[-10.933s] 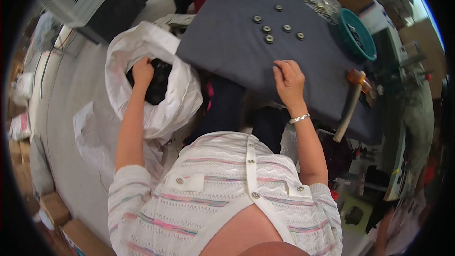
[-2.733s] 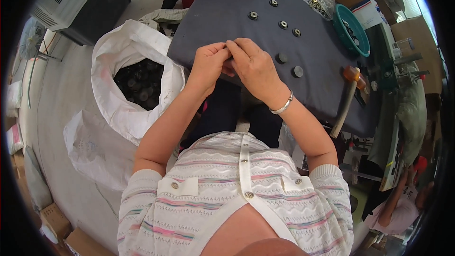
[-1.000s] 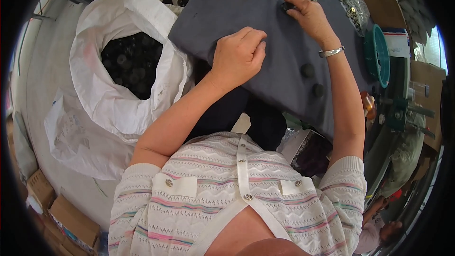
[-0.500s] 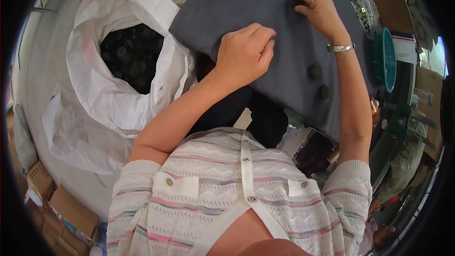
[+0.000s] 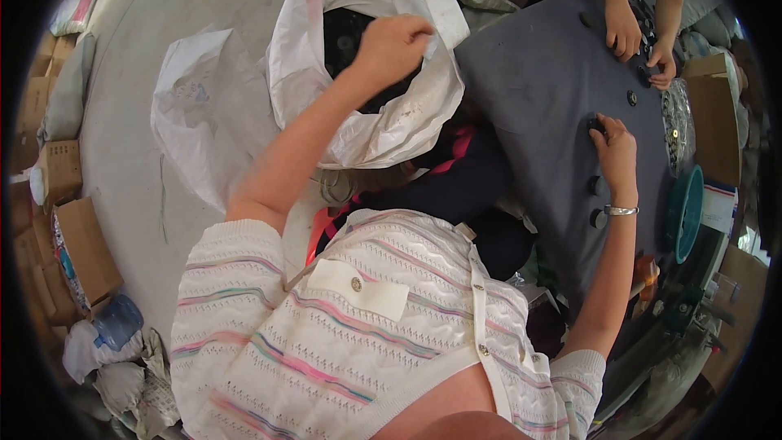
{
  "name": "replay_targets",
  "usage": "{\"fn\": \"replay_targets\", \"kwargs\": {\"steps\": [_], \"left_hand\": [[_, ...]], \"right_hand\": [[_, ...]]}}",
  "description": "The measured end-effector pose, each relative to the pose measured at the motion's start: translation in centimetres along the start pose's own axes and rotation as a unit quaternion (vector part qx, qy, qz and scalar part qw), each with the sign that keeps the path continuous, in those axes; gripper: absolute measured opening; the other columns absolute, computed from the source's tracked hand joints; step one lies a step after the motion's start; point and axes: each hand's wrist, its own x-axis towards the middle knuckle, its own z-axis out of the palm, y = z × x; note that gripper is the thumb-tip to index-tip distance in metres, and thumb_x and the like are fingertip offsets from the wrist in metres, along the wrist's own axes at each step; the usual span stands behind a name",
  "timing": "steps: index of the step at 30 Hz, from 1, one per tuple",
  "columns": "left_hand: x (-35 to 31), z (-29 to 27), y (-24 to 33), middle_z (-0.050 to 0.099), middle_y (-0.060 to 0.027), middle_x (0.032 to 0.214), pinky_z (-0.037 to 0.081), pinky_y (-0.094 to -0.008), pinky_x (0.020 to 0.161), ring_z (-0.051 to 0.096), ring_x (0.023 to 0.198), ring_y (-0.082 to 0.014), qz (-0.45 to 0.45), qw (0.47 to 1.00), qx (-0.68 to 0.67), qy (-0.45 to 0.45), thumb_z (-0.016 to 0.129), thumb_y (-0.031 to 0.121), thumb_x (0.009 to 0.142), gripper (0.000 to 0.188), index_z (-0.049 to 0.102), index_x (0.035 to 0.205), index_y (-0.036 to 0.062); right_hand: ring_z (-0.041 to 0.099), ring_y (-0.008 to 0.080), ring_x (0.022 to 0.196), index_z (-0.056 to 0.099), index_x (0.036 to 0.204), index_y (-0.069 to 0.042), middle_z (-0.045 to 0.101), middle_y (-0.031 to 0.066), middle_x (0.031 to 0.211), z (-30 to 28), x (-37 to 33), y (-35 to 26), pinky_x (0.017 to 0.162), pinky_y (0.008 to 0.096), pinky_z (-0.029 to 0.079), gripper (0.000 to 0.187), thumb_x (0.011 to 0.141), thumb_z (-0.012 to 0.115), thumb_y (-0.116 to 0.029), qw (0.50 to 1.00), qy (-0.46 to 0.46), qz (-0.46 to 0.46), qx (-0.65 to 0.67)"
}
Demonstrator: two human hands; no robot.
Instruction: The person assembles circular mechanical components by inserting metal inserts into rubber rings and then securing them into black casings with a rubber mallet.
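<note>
My left hand (image 5: pixel 393 50) is over the mouth of a white woven sack (image 5: pixel 305 16), its fingers curled in. Whatever it may hold is hidden. Inside the sack, partly covered by my hand and forearm, lie many dark round pieces (image 5: pixel 346 31). My right hand (image 5: pixel 617 156), with a silver bangle at the wrist, rests at the grey cloth-covered table (image 5: pixel 529 90). Its thumb and fingers pinch a small black round piece (image 5: pixel 596 125). Beside my right wrist sit a black disc (image 5: pixel 599 186) and another black disc (image 5: pixel 599 218), both on the cloth.
Across the table a co-worker's hand (image 5: pixel 623 30) and second hand (image 5: pixel 662 65) are among black pieces. Along the right edge lie a clear bag of metallic pieces (image 5: pixel 678 126), a teal basket (image 5: pixel 686 212) and a cardboard box (image 5: pixel 713 118). Cartons (image 5: pixel 90 248) line the left.
My left hand has gone from above the table to the sack's mouth. My right hand still pinches at the cloth. The view has swung left, and a co-worker's hands now show.
</note>
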Motion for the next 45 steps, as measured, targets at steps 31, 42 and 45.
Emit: {"fn": "replay_targets", "kwargs": {"steps": [31, 42, 45], "left_hand": [[-2.1, 2.3, 13.1, 0.060, -0.0070, 0.104, 0.046, -0.0186, 0.055, 0.058, 0.069, -0.0085, 0.017, 0.875, -0.422, -0.238, 0.057, -0.010, 0.080, 0.033, 0.065, 0.110, 0.0008], [-1.4, 6.1, 17.1, 0.055, -0.0088, 0.095, 0.048, -0.0268, 0.067, 0.059, 0.075, -0.0176, 0.204, 0.896, -0.311, -0.242, 0.058, -0.012, 0.076, 0.036, 0.068, 0.106, 0.0052], [-1.6, 7.3, 17.6, 0.054, -0.0090, 0.096, 0.049, -0.0271, 0.067, 0.059, 0.075, -0.0178, 0.205, 0.889, -0.331, -0.240, 0.057, -0.013, 0.076, 0.037, 0.068, 0.106, 0.0051]], "right_hand": [[0.063, 0.0157, 0.073, 0.061, 0.106, 0.006, 0.064, 0.0108, 0.091, -0.4, -5.2, -12.7, 0.068, 0.0289, 0.056, 0.029, 0.097, 0.052, -0.020, 0.588, -0.077, 0.093, 0.800], [0.063, 0.0153, 0.075, 0.060, 0.107, 0.004, 0.063, 0.0089, 0.092, -0.5, -7.6, -7.5, 0.070, 0.0311, 0.056, 0.022, 0.094, 0.056, -0.013, 0.528, -0.085, 0.104, 0.839], [0.063, 0.0143, 0.077, 0.058, 0.112, 0.003, 0.063, 0.0082, 0.095, -0.8, -7.8, -6.3, 0.070, 0.0301, 0.055, 0.024, 0.093, 0.056, -0.012, 0.544, -0.107, 0.085, 0.828]]}}
